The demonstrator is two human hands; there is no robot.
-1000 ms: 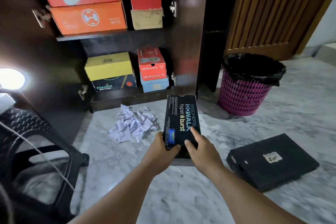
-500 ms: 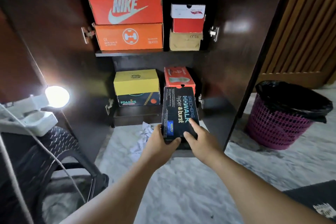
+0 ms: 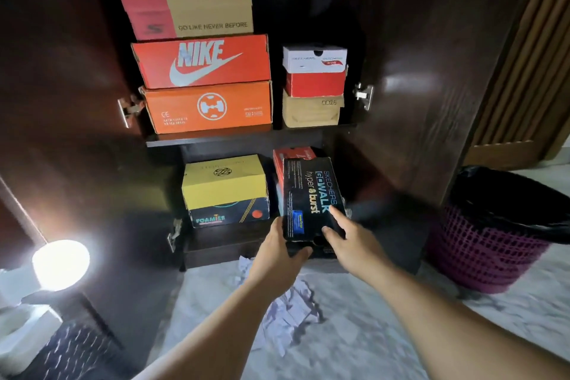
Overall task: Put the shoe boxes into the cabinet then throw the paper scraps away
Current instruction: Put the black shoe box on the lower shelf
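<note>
A black Skechers shoe box (image 3: 311,194) is held in front of the lower right part of the open dark cabinet (image 3: 410,102). My left hand (image 3: 279,251) grips its near left corner and my right hand (image 3: 348,236) presses on its near right side, fingers spread on the lid. Behind the box, a red box (image 3: 293,153) sits on the lower shelf. White paper scraps (image 3: 293,315) lie on the marble floor under my forearms.
The upper shelf holds a stack of orange and red boxes (image 3: 203,62) and a smaller stack (image 3: 314,86). A yellow box (image 3: 223,183) on a dark box fills the lower left. A pink bin with a black liner (image 3: 493,237) stands right. A lit lamp (image 3: 60,265) glows left.
I have moved closer to the cabinet. The black box has travelled forward and up, from over the floor to the mouth of the lower shelf. The second black box on the floor has left the view.
</note>
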